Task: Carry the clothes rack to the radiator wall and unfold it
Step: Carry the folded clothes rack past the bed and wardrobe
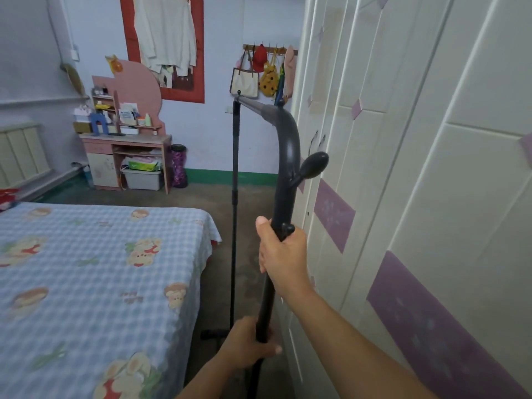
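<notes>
We see the right hand [283, 254] wrapped closed around the near upright of the black clothes rack [283, 174], thumb up along the tube, just below a small knob and the curved shoulder piece. Lower down, the left hand [249, 342] is also clenched around the same pole, fingers curled to its right side. Both grips look firm (no gap shows between fingers and tube).

From the shoulder piece a top bar runs away to a second thin upright [235, 174], whose foot rests on the floor [218, 203] beside the bed [95, 283]. The rack stands upright in the narrow aisle between the bed's edge on our left and the white wardrobe [417, 168] on our right; the held pole is just beside the wardrobe doors, and an oval knob juts toward them.

Ahead, the aisle opens onto bare floor before a pink desk [126, 156]. The radiator [21, 154] sits on the far left wall, beyond the bed, well apart from the rack.
</notes>
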The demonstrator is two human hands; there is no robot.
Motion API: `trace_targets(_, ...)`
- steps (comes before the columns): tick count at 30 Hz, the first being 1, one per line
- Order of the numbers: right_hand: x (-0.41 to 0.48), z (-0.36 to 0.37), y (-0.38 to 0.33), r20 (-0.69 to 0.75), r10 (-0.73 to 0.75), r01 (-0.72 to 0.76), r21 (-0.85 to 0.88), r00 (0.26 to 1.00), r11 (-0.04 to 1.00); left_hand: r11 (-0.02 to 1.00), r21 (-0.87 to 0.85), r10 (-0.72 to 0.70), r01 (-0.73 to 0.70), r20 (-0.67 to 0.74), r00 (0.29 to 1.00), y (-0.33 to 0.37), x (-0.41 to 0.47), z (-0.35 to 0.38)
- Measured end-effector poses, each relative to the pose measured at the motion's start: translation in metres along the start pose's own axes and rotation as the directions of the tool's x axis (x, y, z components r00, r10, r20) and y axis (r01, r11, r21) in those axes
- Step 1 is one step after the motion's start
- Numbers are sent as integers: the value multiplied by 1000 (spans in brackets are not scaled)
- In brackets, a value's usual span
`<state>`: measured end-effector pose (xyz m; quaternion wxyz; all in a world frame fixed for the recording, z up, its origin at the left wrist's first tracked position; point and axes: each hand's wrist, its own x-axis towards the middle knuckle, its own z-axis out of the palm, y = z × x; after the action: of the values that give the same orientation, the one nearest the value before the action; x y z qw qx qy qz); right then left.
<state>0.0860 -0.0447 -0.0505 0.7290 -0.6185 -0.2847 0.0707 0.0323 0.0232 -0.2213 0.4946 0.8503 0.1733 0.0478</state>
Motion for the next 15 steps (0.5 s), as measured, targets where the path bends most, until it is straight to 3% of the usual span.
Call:
trace_targets(3,7,4,6,-59,-26,26,-1,998,1000,999,37,3,-5,59,998,-7,5,-1)
trace_targets(15,60,18,29,-157,-32,35,15,987,999,999,-21,39,-37,75,996,-8,53,-20)
